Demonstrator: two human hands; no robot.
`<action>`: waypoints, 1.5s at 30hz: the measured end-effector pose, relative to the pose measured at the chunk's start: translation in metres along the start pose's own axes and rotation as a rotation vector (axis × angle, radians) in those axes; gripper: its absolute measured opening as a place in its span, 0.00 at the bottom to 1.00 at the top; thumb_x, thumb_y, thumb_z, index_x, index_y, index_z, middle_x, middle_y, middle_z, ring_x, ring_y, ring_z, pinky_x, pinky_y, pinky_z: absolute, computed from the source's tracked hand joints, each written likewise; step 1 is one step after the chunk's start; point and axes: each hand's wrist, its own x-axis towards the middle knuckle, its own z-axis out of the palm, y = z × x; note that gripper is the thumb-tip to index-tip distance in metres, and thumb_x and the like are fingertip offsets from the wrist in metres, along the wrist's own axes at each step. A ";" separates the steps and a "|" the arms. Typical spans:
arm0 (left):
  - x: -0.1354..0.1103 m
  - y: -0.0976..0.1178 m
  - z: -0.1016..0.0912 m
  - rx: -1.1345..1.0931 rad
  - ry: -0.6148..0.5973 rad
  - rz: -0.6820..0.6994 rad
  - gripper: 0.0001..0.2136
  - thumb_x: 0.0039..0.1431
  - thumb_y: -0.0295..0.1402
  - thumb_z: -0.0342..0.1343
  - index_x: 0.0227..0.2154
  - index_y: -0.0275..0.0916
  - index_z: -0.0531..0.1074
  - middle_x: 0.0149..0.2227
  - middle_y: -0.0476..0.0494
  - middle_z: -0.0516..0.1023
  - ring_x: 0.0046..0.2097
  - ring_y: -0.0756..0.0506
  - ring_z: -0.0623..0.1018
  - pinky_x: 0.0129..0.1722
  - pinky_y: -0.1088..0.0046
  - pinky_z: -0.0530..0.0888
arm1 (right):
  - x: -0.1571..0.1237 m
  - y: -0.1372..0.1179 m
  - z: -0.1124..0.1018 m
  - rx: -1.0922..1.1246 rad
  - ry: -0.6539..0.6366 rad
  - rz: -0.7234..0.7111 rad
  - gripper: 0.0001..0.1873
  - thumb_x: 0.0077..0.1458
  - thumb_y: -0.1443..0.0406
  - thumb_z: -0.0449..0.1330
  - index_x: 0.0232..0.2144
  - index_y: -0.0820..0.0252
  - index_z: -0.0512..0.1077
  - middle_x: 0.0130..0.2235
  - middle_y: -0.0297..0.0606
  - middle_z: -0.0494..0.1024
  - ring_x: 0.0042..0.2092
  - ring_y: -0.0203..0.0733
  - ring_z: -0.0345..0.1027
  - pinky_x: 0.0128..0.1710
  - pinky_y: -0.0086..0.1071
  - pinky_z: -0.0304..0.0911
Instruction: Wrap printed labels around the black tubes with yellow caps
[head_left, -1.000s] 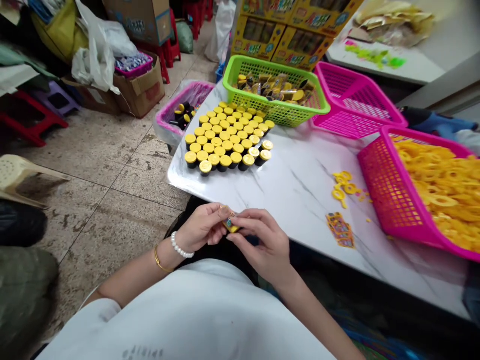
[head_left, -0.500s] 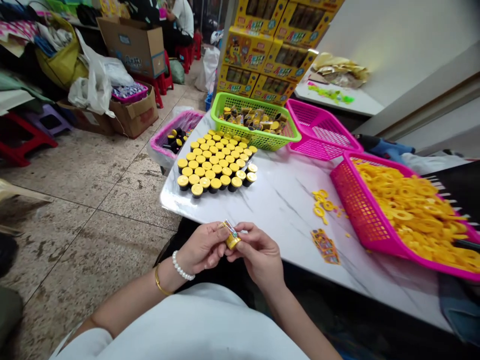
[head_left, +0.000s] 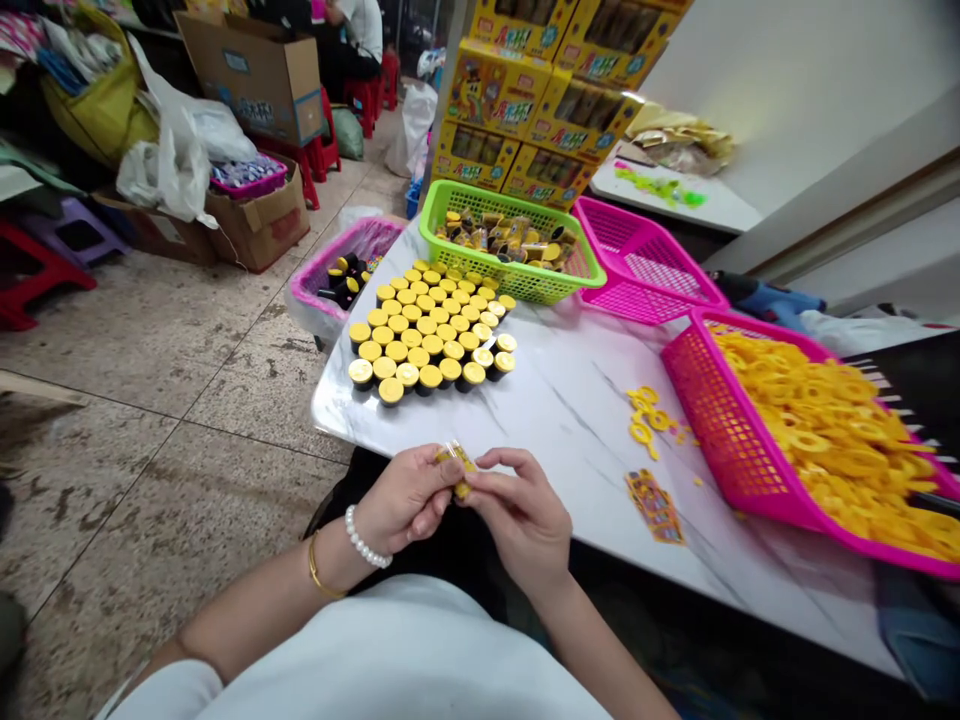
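Observation:
Just over the table's near edge, both hands meet around a small yellow printed piece with shiny clear film (head_left: 454, 456). My left hand (head_left: 411, 492), with a pearl bracelet at the wrist, pinches it between thumb and fingers. The thumb and fingertips of my right hand (head_left: 526, 510) close on its lower end. Fingers cover much of the piece, so its exact kind is hard to tell. Ahead on the table stand rows of small black cups with yellow lids (head_left: 427, 345). To the right lies a small stack of orange printed labels (head_left: 655, 506).
A green basket (head_left: 517, 285) of wrapped yellow pieces stands behind the cups, before stacked yellow boxes (head_left: 495, 85). Pink baskets (head_left: 720, 430) sit at the right, the nearer heaped with yellow rings (head_left: 817, 420). Loose yellow rings (head_left: 645, 410) lie beside it. Another pink basket (head_left: 307, 285) is at left.
The yellow piece has turned and now shows less between the fingers. My right hand's fingertips have shifted on its lower end, and its index finger is raised more. The view has moved slightly.

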 end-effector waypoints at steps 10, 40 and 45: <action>0.012 -0.019 -0.005 0.103 -0.034 0.032 0.29 0.49 0.63 0.61 0.26 0.37 0.69 0.10 0.58 0.60 0.10 0.58 0.52 0.09 0.82 0.45 | 0.011 0.011 -0.001 -0.021 -0.121 -0.154 0.13 0.56 0.73 0.65 0.41 0.50 0.78 0.38 0.32 0.69 0.25 0.29 0.73 0.22 0.22 0.73; -0.041 -0.047 -0.061 0.072 0.261 -0.125 0.20 0.49 0.48 0.70 0.33 0.36 0.77 0.17 0.57 0.64 0.16 0.60 0.53 0.17 0.81 0.51 | 0.022 0.012 -0.224 -1.002 0.316 0.248 0.11 0.53 0.60 0.65 0.33 0.59 0.84 0.32 0.42 0.82 0.31 0.42 0.74 0.36 0.36 0.69; -0.027 -0.043 -0.043 0.204 0.091 -0.192 0.21 0.49 0.50 0.69 0.30 0.35 0.75 0.16 0.57 0.64 0.16 0.61 0.52 0.18 0.81 0.46 | -0.018 0.035 -0.217 -0.895 0.314 0.272 0.16 0.54 0.54 0.64 0.33 0.60 0.84 0.31 0.39 0.79 0.29 0.38 0.72 0.30 0.32 0.68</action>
